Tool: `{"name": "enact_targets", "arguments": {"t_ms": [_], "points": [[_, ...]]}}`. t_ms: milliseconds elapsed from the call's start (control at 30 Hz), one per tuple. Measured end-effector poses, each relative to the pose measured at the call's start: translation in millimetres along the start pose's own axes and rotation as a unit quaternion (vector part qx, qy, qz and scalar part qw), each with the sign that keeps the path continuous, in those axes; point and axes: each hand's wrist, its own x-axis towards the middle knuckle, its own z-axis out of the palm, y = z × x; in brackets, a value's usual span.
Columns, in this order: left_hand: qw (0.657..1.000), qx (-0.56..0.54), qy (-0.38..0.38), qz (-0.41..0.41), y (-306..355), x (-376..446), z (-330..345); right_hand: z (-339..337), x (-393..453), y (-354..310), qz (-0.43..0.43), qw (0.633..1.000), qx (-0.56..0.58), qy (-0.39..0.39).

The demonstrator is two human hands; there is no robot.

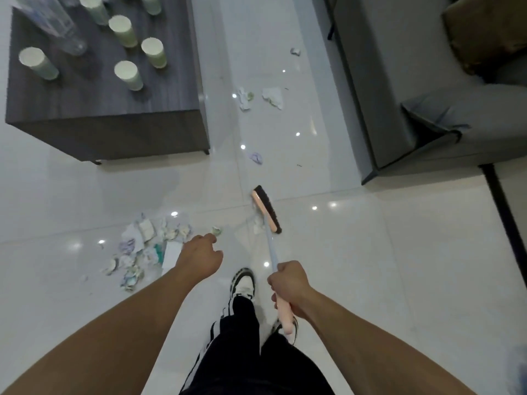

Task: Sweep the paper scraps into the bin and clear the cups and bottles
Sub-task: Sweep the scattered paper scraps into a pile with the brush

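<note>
My right hand (291,287) grips the pink handle of a broom (273,253); its dark-bristled head (267,208) rests on the white tile floor ahead of me. My left hand (199,256) hangs in front with fingers loosely curled, holding nothing. A heap of paper scraps (142,246) lies on the floor left of that hand. More scraps lie farther off: a small lilac one (256,158), two white crumpled ones (273,97) and a tiny one (295,51). Several pale green cups (128,75) and clear bottles (61,27) stand on the dark coffee table (114,109).
A grey sofa (427,109) with a brown cushion (484,32) borders the floor strip on the right. The coffee table bounds it on the left. My legs in black trousers and a white-and-black shoe (243,283) are below. No bin is in view.
</note>
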Motion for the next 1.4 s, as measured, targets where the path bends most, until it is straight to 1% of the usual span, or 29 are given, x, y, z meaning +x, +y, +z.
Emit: {"name": "enact_targets", "arguments": {"t_ms": [67,167,367,533,700,800,900,1000,1100,1167,1233,1300,1400], "points": [[1.000,-0.021,0.008,-0.005,2.0,-1.0,-6.8,15.7,-11.4,-9.6,-0.002,1.000,-0.015,-0.019],[0.998,-0.050,0.021,-0.018,2.7,-4.7,-15.6,28.3,-27.0,-26.1,0.006,0.998,0.000,-0.056],[0.994,-0.083,0.052,-0.043,4.2,-10.8,-29.2,11.3,-39.6,-55.8,-0.014,0.995,0.034,-0.096],[0.987,-0.103,0.095,-0.072,24.7,-2.3,-41.2,-34.8,-24.6,-96.8,-0.064,0.993,0.020,-0.100],[0.974,-0.129,0.159,-0.097,77.5,8.6,-49.5,-110.9,25.4,-158.6,-0.121,0.990,-0.033,-0.059],[0.973,-0.122,0.159,-0.111,111.1,7.6,-41.7,-153.7,68.4,-189.1,-0.135,0.987,-0.079,-0.032],[0.973,-0.128,0.148,-0.124,135.0,3.7,-24.4,-171.0,106.0,-204.7,-0.106,0.986,-0.123,-0.022],[0.970,-0.144,0.132,-0.144,144.9,-4.4,-4.8,-163.5,120.4,-198.0,-0.066,0.976,-0.197,-0.060],[0.962,-0.156,0.129,-0.185,140.4,-14.2,5.1,-143.4,108.1,-176.9,-0.105,0.958,-0.242,-0.113],[0.954,-0.170,0.132,-0.208,132.7,-20.6,7.3,-130.4,90.8,-165.5,-0.107,0.944,-0.270,-0.154],[0.947,-0.186,0.136,-0.223,124.0,-27.2,7.8,-118.5,76.3,-161.2,-0.091,0.938,-0.269,-0.198],[0.944,-0.194,0.139,-0.229,116.6,-31.5,6.7,-108.2,64.6,-160.5,-0.079,0.934,-0.264,-0.225],[0.943,-0.193,0.151,-0.227,106.4,-29.4,-0.6,-95.9,50.7,-159.4,-0.088,0.925,-0.290,-0.231]]}}
